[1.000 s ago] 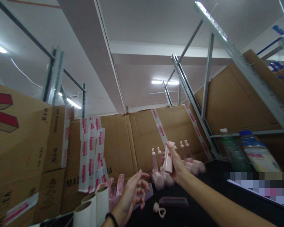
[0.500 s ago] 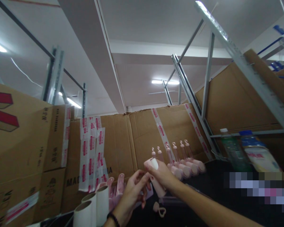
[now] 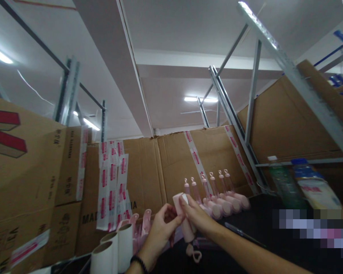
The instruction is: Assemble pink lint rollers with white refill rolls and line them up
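Note:
My right hand grips a pink lint roller, its roll end up and its looped handle hanging down near the black table. My left hand pinches the upper end of that same roller, thumb and fingers closed on it. Just behind stands a row of several finished pink lint rollers, leaning against the cardboard wall. White paper rolls stand at my left wrist, with pink handles beside them.
Cardboard boxes stack up on the left and a taped cardboard wall closes the back. A metal rack rises on the right, with a green bottle and a packet on the black table.
My right hand lifted a roller from the row and brought it left and down. My left hand rose to meet it and closed on its upper end.

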Demonstrator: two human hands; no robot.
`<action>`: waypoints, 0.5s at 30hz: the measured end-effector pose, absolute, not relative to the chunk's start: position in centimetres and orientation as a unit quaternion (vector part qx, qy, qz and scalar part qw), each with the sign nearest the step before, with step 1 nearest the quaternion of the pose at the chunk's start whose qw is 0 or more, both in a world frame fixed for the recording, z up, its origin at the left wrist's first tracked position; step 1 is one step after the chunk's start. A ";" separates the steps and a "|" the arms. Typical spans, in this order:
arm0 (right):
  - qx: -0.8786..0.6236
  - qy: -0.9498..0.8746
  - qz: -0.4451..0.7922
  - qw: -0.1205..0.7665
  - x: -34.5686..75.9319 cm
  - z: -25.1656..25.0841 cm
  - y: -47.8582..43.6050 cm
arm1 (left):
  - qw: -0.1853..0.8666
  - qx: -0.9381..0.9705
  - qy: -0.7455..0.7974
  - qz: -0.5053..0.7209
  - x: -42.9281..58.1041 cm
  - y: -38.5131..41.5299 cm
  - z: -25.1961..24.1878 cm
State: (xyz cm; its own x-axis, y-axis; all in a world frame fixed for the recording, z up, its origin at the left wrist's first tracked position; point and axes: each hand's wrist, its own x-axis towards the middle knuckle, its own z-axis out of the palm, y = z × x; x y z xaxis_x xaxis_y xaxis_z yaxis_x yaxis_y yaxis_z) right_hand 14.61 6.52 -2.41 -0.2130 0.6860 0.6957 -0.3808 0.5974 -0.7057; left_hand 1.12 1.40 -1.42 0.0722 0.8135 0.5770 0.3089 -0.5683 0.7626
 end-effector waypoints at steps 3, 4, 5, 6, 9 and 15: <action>-0.102 -0.621 0.500 0.595 14.6 -2.3 6.3 | 0.229 0.683 0.406 0.562 0.6 1.9 -1.6; -0.098 -0.615 0.513 0.590 14.6 -2.2 6.2 | 0.226 0.676 0.408 0.571 0.5 2.0 -1.6; -0.097 -0.612 0.518 0.589 14.7 -2.2 6.1 | 0.221 0.670 0.408 0.579 0.3 2.1 -1.6; -0.097 -0.612 0.517 0.591 14.7 -2.2 6.0 | 0.216 0.667 0.409 0.585 0.2 2.2 -1.5; -0.093 -0.623 0.501 0.593 14.6 -2.2 5.8 | 0.210 0.668 0.405 0.588 0.1 2.0 -1.2; -0.063 -0.633 0.543 0.548 14.6 -2.1 5.4 | 0.275 0.611 0.391 0.631 0.4 1.3 -1.1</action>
State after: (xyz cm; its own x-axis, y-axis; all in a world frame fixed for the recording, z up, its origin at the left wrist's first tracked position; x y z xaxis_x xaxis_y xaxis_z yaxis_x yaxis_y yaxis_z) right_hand 14.58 5.42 -2.07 -0.3913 0.6749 0.6256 -0.5154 0.4025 -0.7565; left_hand 0.39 1.26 -1.08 -0.1025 0.8246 0.5563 0.1317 -0.5431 0.8293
